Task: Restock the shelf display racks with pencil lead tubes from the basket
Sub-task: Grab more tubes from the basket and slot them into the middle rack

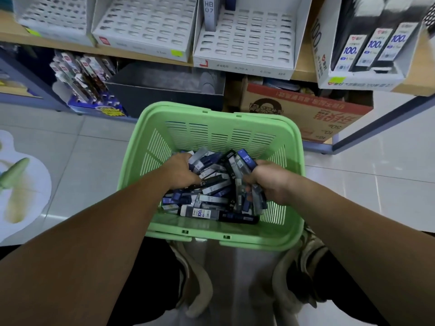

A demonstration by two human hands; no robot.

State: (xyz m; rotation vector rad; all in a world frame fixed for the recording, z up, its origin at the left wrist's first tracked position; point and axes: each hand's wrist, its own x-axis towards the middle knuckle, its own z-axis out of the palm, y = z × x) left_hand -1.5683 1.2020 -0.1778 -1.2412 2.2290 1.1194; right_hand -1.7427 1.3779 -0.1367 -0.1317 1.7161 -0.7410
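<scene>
A green plastic basket (292, 147) stands on the floor in front of me, filled with a loose pile of pencil lead tubes (211, 196) in blue, black and grey. Both hands are down inside it. My left hand (182, 171) grips several tubes at the pile's left side. My right hand (267, 182) holds a bundle of several tubes, a blue one marked HB 0.7 sticking up from it. On the shelf above stand white slotted display racks (244, 41), the middle-right one holding a few tubes (210, 12) at its back.
More white racks (146, 24) sit to the left on the wooden shelf. A rack with black 100-count tubes (367, 43) stands at the right. Under the shelf are a dark box (164, 90), a cardboard carton (306, 109) and a pen display (82, 78). My shoes are below the basket.
</scene>
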